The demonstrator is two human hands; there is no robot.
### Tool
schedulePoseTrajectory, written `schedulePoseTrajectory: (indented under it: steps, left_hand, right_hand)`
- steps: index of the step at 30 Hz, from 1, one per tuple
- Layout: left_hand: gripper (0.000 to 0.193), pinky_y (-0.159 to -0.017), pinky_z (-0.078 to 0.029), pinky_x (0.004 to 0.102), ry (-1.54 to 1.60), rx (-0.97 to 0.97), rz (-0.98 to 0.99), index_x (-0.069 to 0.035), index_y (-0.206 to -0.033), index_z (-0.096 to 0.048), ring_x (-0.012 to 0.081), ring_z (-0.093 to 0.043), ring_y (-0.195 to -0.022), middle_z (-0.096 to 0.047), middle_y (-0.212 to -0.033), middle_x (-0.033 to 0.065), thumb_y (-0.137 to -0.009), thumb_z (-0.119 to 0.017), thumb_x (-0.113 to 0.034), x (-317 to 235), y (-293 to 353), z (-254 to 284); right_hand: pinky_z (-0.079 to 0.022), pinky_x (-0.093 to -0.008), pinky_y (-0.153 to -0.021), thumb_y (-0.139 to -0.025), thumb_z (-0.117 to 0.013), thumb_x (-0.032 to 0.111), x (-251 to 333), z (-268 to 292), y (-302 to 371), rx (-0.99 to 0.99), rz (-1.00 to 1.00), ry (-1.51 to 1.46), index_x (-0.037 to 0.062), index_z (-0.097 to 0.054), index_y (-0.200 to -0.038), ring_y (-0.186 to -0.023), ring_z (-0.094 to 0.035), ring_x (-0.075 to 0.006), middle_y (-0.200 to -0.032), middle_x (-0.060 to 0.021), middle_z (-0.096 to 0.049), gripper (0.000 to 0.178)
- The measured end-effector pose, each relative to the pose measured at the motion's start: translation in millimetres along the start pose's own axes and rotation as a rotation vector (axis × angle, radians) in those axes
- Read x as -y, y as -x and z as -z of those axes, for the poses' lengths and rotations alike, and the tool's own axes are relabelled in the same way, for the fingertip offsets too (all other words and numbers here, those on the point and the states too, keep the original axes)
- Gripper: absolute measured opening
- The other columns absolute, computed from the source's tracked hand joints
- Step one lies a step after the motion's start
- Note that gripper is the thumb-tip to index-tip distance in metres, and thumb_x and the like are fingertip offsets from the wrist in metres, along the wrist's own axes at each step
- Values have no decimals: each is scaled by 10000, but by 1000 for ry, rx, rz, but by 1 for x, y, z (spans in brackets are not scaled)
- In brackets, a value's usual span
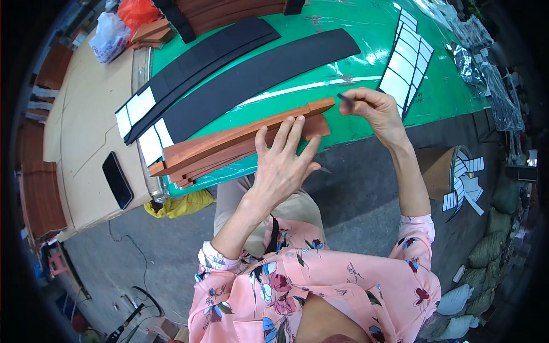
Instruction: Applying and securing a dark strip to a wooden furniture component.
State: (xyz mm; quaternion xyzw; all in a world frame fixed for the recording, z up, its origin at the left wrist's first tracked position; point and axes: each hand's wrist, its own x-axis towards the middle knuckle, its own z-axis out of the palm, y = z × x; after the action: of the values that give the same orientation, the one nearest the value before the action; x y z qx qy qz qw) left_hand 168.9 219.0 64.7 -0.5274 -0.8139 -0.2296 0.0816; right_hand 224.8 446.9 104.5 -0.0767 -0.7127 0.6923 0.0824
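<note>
A reddish-brown wooden strip point(246, 134) lies slantwise on the green table edge, above several thinner brown slats point(223, 163). My left hand point(280, 166) rests on the strip with its fingers spread and stretched. A small pointed tip point(325, 170) shows beside that thumb; what it belongs to is hidden. Just past the strip's right end, my right hand point(374, 114) is closed in a pinch on a small black piece point(345, 102), apart from the wood. Behind the strip lies a long curved black foam sheet point(263, 80).
Another black sheet stack point(200, 66) lies farther back. White sheets with black lines point(407, 57) are at the right. A phone point(118, 180) lies on cardboard point(91, 114) at the left. Below the table's right side stands a box point(436, 171) with white scraps.
</note>
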Motion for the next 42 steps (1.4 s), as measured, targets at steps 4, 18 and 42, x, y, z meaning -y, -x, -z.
schedulePoseTrajectory:
  steps: [4,18,42]
  left_hand:
    - [413,-969,-191,501,-6,4,66,-174,-1137,-571,250,-362,-1264,-380,-1382,136,-779,-612,-375,-2,-10,-14]
    - [289,-876,-214,401,-77,-13,137,-165,-988,-576,209,-418,-1209,-441,-1360,88,-844,-518,-409,-3,-18,-26]
    - [261,-892,-170,401,-170,-22,118,-176,-902,-572,177,-400,-1214,-442,-1368,79,-847,-506,-422,-1,-16,-32]
  right_hand:
    - [-500,-277,-730,-791,-663,102,1,0,-12,6,205,615,5,-638,-980,-825,-633,-187,-937,-81,-642,214]
    - [-493,-306,-631,-645,-738,148,-23,-7,-35,-52,606,1023,99,-690,-853,-763,-584,-193,-822,-22,-624,218]
    - [-485,-299,-613,-610,-753,136,-26,-9,-38,-20,634,1033,113,-689,-846,-750,-566,-191,-811,-8,-621,246]
